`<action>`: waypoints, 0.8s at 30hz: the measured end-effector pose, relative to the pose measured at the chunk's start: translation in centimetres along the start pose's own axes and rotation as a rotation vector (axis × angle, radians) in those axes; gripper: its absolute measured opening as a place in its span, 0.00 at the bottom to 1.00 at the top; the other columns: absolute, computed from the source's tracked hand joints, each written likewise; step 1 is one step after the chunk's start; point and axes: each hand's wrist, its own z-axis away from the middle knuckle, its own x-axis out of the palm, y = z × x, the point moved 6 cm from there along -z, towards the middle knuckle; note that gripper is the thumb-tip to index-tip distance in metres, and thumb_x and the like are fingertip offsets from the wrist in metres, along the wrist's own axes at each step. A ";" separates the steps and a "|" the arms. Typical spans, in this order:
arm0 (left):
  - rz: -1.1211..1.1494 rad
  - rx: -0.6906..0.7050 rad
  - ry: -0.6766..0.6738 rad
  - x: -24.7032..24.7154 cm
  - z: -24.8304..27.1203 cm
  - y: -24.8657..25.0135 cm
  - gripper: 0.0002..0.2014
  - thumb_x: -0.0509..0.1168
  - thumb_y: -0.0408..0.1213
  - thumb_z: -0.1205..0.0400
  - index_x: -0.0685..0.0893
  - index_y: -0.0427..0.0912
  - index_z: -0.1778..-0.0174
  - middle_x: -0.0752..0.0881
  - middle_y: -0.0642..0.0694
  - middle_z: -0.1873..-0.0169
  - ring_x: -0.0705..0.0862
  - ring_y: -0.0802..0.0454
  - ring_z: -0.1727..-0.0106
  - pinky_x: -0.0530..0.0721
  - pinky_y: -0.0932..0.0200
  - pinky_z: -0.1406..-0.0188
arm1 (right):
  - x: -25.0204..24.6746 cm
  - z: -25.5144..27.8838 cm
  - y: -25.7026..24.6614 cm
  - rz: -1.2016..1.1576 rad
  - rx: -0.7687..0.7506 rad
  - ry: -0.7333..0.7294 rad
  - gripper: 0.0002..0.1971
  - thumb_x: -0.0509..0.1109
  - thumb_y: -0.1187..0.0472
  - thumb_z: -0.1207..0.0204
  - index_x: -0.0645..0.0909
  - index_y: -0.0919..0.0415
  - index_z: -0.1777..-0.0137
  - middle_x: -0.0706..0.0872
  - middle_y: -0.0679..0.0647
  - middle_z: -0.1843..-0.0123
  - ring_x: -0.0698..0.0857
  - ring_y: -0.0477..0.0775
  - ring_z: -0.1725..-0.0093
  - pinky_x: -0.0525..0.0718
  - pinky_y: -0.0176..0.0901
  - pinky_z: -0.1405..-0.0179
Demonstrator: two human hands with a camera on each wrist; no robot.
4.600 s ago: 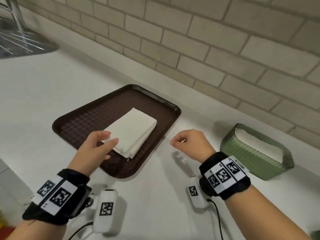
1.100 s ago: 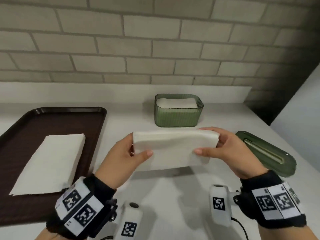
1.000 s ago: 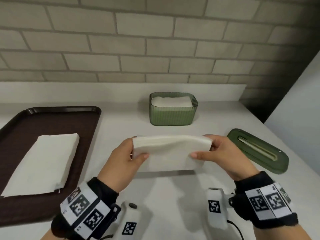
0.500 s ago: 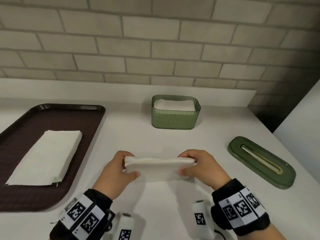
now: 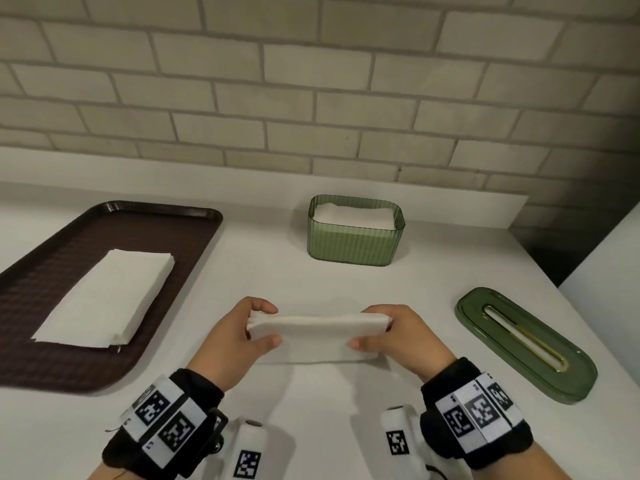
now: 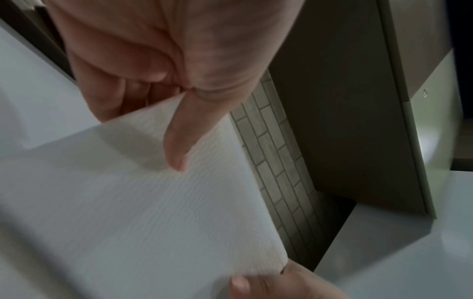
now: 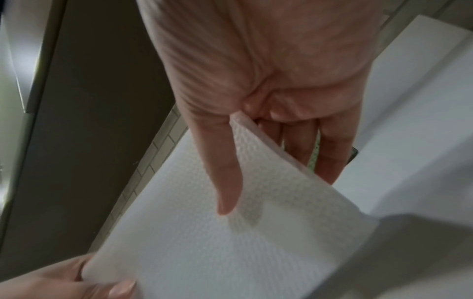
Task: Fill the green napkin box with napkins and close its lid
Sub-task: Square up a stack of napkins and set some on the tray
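the left hand (image 5: 235, 337) and right hand (image 5: 398, 334) each pinch one end of a soft white stack of napkins (image 5: 317, 329), thumb on the near face and fingers behind; its lower edge seems to rest on the smooth white counter (image 5: 311, 393). up close the paper shows a fine embossed weave. beyond the hands stands one ribbed, translucent green napkin box (image 5: 355, 242) with rounded corners, open-topped, white napkins already inside. to the right of the right hand lies one dark green oblong lid (image 5: 530, 355) with a long slot, flat on the counter. left of the left hand, one brown textured tray (image 5: 52, 358) carries a second flat napkin pile (image 5: 107, 299).
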 end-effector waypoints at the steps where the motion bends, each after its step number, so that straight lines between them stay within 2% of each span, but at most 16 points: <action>1: 0.019 -0.008 -0.008 0.0 0.0 -0.1 0.17 0.73 0.28 0.26 0.78 0.50 0.49 0.81 0.52 0.59 0.79 0.56 0.65 0.77 0.71 0.67 | 0.0 0.0 0.2 -0.012 0.019 -0.016 0.10 0.83 0.66 0.42 0.86 0.57 0.63 0.85 0.49 0.64 0.82 0.48 0.62 0.81 0.41 0.61; 3: 0.037 -0.046 -0.043 0.4 0.1 -0.6 0.21 0.75 0.26 0.29 0.78 0.47 0.45 0.81 0.52 0.59 0.80 0.58 0.64 0.78 0.71 0.66 | 0.2 0.1 0.9 -0.027 0.075 -0.059 0.15 0.83 0.67 0.45 0.87 0.56 0.58 0.87 0.51 0.58 0.85 0.51 0.57 0.85 0.43 0.59; 4: 0.030 -0.069 -0.060 0.7 0.1 -0.9 0.22 0.76 0.26 0.30 0.77 0.46 0.45 0.82 0.51 0.59 0.81 0.57 0.64 0.78 0.71 0.65 | 0.3 0.3 1.3 -0.040 0.098 -0.087 0.16 0.82 0.69 0.45 0.87 0.56 0.57 0.87 0.53 0.58 0.86 0.52 0.57 0.86 0.42 0.61; 7: 0.011 -0.108 -0.077 1.4 0.1 -1.6 0.20 0.75 0.26 0.29 0.78 0.44 0.45 0.83 0.49 0.57 0.81 0.57 0.62 0.78 0.76 0.68 | 0.6 0.6 2.1 -0.056 0.136 -0.129 0.15 0.79 0.76 0.42 0.85 0.60 0.58 0.85 0.53 0.63 0.85 0.50 0.62 0.83 0.34 0.68; 10: -0.021 -0.097 -0.050 1.8 0.0 -1.6 0.15 0.72 0.27 0.26 0.80 0.42 0.46 0.84 0.50 0.58 0.82 0.56 0.59 0.77 0.76 0.68 | 0.3 0.6 2.1 -0.031 0.126 -0.112 0.10 0.78 0.74 0.38 0.85 0.59 0.63 0.85 0.51 0.66 0.83 0.47 0.65 0.81 0.32 0.69; 12: -0.048 -0.075 -0.056 1.8 -0.1 -1.3 0.13 0.72 0.30 0.25 0.81 0.44 0.47 0.85 0.52 0.57 0.83 0.55 0.55 0.75 0.72 0.64 | -0.2 0.6 2.1 0.052 0.126 -0.090 0.07 0.77 0.69 0.33 0.86 0.58 0.57 0.89 0.52 0.59 0.86 0.48 0.60 0.85 0.35 0.63; 14: -0.019 -0.065 -0.087 1.6 -0.1 -0.9 0.13 0.72 0.33 0.25 0.81 0.47 0.47 0.87 0.53 0.55 0.86 0.55 0.51 0.79 0.68 0.58 | -0.6 0.7 1.6 0.100 0.102 -0.100 0.09 0.77 0.63 0.31 0.87 0.56 0.50 0.91 0.50 0.51 0.88 0.48 0.52 0.87 0.39 0.51; 15: 0.008 -0.066 -0.104 1.5 -0.1 -0.6 0.12 0.72 0.34 0.24 0.82 0.48 0.46 0.89 0.53 0.54 0.87 0.56 0.49 0.81 0.66 0.54 | -0.9 0.7 1.1 0.089 0.083 -0.114 0.10 0.76 0.62 0.30 0.87 0.55 0.49 0.91 0.49 0.51 0.88 0.47 0.52 0.86 0.39 0.51; 18: 0.120 -0.073 -0.168 1.4 0.0 0.1 0.10 0.68 0.41 0.21 0.84 0.49 0.43 0.91 0.54 0.52 0.89 0.61 0.50 0.83 0.69 0.53 | -1.3 1.3 -0.5 -0.044 0.063 -0.156 0.06 0.72 0.62 0.23 0.86 0.57 0.48 0.90 0.47 0.57 0.86 0.39 0.66 0.81 0.31 0.70; 19: 0.160 -0.088 -0.188 1.3 0.0 0.1 0.10 0.67 0.43 0.20 0.85 0.49 0.44 0.91 0.56 0.53 0.89 0.62 0.51 0.84 0.69 0.53 | -1.4 1.5 -0.8 -0.109 0.076 -0.169 0.06 0.70 0.63 0.22 0.84 0.58 0.47 0.90 0.48 0.57 0.86 0.39 0.67 0.82 0.32 0.73; 20: 0.198 -0.100 -0.212 1.4 0.1 0.1 0.11 0.68 0.46 0.22 0.85 0.49 0.45 0.92 0.56 0.53 0.89 0.61 0.51 0.85 0.66 0.51 | -1.5 1.6 -1.0 -0.173 0.086 -0.181 0.08 0.69 0.63 0.21 0.83 0.59 0.44 0.90 0.50 0.54 0.88 0.41 0.64 0.84 0.35 0.73; 21: 0.228 -0.102 -0.246 1.5 0.1 0.1 0.17 0.72 0.52 0.26 0.85 0.49 0.45 0.92 0.55 0.53 0.89 0.59 0.50 0.86 0.60 0.45 | -1.5 1.7 -1.1 -0.219 0.089 -0.187 0.09 0.68 0.63 0.21 0.82 0.59 0.41 0.90 0.52 0.51 0.89 0.46 0.60 0.86 0.37 0.73; 22: 0.248 -0.099 -0.271 1.6 0.2 0.0 0.26 0.75 0.59 0.35 0.86 0.50 0.44 0.91 0.54 0.51 0.89 0.56 0.48 0.85 0.54 0.41 | -1.6 1.8 -1.2 -0.247 0.083 -0.185 0.11 0.68 0.62 0.20 0.80 0.60 0.40 0.90 0.54 0.50 0.89 0.49 0.60 0.86 0.38 0.74; 24: 0.238 -0.069 -0.289 1.6 0.0 0.0 0.41 0.78 0.66 0.52 0.85 0.50 0.44 0.91 0.52 0.50 0.89 0.54 0.47 0.85 0.53 0.42 | -1.8 1.9 -1.5 -0.253 0.058 -0.171 0.11 0.67 0.63 0.20 0.77 0.63 0.39 0.90 0.55 0.55 0.87 0.51 0.68 0.83 0.38 0.77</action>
